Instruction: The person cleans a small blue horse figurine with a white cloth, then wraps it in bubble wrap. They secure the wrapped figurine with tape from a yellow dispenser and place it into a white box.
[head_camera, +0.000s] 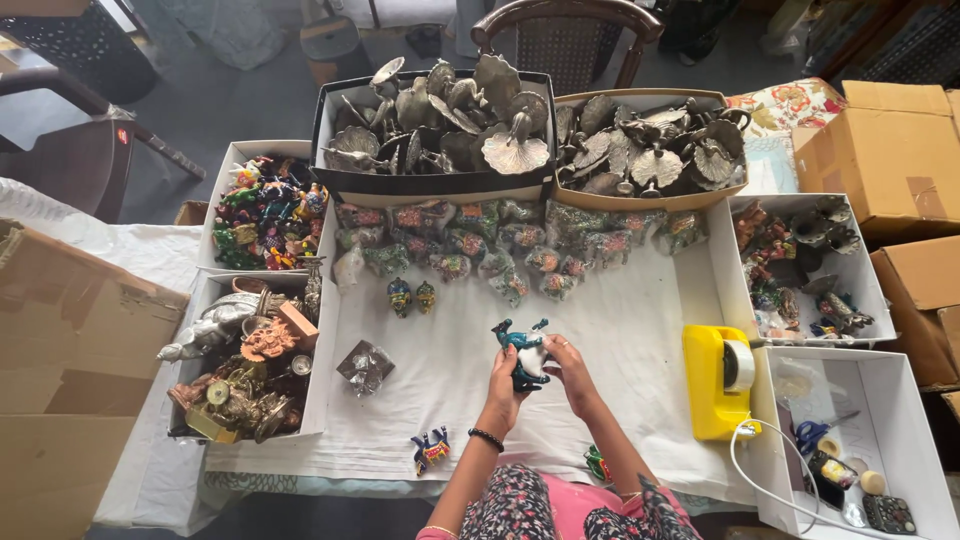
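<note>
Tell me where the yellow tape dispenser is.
In the head view, the yellow tape dispenser stands on the white cloth, right of both hands, beside the white box holding scissors.

Low table draped in a white cloth, ringed by open boxes: black box and tan box of metal pieces at the far edge, white boxes of painted figurines at both sides. On the cloth itself: rows of plastic-wrapped figurines, two small painted birds, a crumpled wrapped piece, a colourful little animal, a yellow tape dispenser.

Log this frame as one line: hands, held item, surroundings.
left hand: holds teal peacock figurine | right hand: same figurine | near: yellow tape dispenser, white cloth
</note>
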